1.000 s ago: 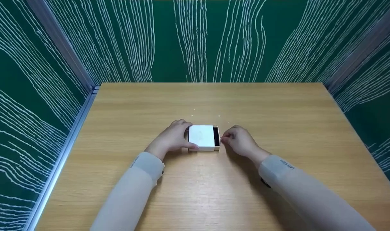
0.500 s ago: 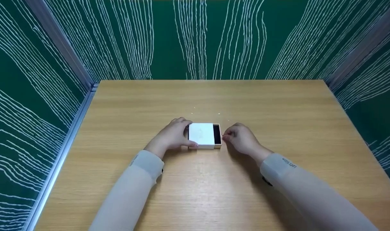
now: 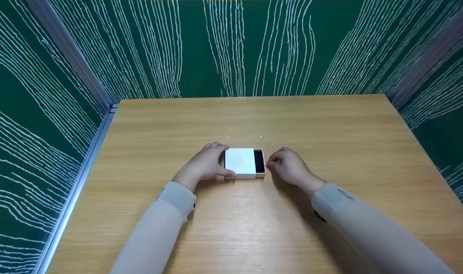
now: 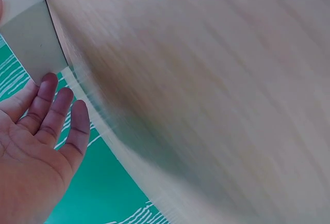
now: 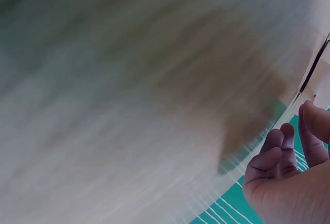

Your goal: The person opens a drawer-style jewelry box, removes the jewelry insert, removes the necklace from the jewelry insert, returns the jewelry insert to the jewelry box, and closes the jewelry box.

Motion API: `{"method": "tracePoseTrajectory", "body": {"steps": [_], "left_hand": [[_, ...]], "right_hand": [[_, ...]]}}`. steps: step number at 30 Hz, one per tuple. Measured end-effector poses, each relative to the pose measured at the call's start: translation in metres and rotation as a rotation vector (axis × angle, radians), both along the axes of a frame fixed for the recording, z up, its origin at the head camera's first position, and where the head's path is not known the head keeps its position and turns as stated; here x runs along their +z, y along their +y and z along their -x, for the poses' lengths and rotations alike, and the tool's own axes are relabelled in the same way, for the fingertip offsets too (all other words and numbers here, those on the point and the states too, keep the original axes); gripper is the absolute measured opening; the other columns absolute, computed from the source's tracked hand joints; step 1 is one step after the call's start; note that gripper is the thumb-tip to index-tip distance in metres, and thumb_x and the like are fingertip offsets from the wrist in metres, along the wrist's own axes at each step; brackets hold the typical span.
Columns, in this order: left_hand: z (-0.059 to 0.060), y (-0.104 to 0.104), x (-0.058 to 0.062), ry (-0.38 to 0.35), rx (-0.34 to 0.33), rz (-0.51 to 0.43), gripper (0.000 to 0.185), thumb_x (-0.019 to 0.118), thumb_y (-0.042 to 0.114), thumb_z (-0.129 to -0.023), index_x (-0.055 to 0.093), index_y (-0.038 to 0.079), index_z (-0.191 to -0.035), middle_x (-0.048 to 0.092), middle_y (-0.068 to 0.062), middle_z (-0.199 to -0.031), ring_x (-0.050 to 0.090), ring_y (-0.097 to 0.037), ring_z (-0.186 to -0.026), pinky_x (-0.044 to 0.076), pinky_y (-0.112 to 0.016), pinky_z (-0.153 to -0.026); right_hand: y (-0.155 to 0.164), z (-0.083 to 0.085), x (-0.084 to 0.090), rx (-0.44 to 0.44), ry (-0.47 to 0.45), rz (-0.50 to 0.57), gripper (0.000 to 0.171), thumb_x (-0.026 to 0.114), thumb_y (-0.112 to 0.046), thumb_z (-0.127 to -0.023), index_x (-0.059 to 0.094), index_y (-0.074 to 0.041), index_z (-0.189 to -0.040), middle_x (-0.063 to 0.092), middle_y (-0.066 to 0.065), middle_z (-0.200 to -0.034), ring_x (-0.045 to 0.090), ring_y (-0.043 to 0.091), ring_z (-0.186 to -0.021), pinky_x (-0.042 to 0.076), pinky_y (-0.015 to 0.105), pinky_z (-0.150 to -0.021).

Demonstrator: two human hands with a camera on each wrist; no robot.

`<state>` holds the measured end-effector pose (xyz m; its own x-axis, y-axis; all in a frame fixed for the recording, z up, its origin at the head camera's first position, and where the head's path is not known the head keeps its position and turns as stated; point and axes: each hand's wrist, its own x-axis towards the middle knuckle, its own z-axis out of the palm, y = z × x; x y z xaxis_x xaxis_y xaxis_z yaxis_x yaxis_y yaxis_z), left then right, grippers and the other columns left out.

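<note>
– The left hand (image 3: pixel 203 163) grips the white cover (image 3: pixel 240 161) from its left, thumb at the near edge, fingers at the far one. And the other?

– The right hand (image 3: pixel 290 167) has thumb and forefinger pinched together at the tray's right end, on what looks like a small reddish tab (image 5: pixel 315 95), though it is too tiny to be sure.

– What differs from a second ago?

– The tray (image 3: pixel 260 176) sticks out farther right; its dark inside was a narrower strip then. The right hand has shifted right with it, while the cover has hardly moved.

– Materials?

– The cover is smooth, matt and squarish, like card; the tray has a pale rim. They sit mid-table, on smooth wood-grained board (image 3: pixel 231 220).

– Counts?

– One cover, one tray, two pale sleeves (image 3: pixel 151 228) (the right one has lettering at its cuff), and four pale specks (image 3: pixel 261 136) beyond the cover and tray.
</note>
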<state>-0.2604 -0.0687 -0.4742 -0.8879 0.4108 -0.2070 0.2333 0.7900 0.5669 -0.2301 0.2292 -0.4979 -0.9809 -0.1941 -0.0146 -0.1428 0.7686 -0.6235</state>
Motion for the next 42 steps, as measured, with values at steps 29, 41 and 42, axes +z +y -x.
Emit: {"method": "tracePoseTrajectory", "body": {"steps": [29, 41, 42], "left_hand": [[-0.005, 0.005, -0.015, -0.017, 0.042, -0.038, 0.105, 0.102, 0.053, -0.082, 0.054, 0.017, -0.168, 0.052, -0.008, -0.174, 0.045, -0.032, -0.165, 0.035, -0.055, -0.14], [-0.001, 0.001, -0.006, 0.009, 0.052, -0.062, 0.105, 0.103, 0.052, -0.08, 0.056, 0.018, -0.167, 0.048, -0.009, -0.178, 0.042, -0.034, -0.168, 0.034, -0.057, -0.14], [0.0, 0.001, -0.005, 0.012, 0.055, -0.065, 0.105, 0.103, 0.052, -0.08, 0.056, 0.018, -0.167, 0.048, -0.009, -0.178, 0.042, -0.034, -0.168, 0.034, -0.057, -0.14]], "right_hand": [[0.01, -0.009, -0.006, -0.005, 0.004, -0.001, 0.011, 0.08, -0.011, -0.105, 0.084, -0.009, -0.095, 0.072, 0.008, -0.105, 0.067, 0.022, -0.1, 0.057, 0.045, -0.094], [0.009, 0.001, 0.002, 0.003, 0.034, 0.0, 0.009, 0.081, -0.009, -0.103, 0.085, -0.011, -0.094, 0.071, 0.006, -0.102, 0.066, 0.02, -0.098, 0.057, 0.043, -0.094], [0.009, 0.002, 0.004, 0.005, 0.04, -0.002, 0.009, 0.082, -0.009, -0.102, 0.085, -0.011, -0.094, 0.071, 0.006, -0.102, 0.066, 0.02, -0.098, 0.057, 0.043, -0.094]]}}
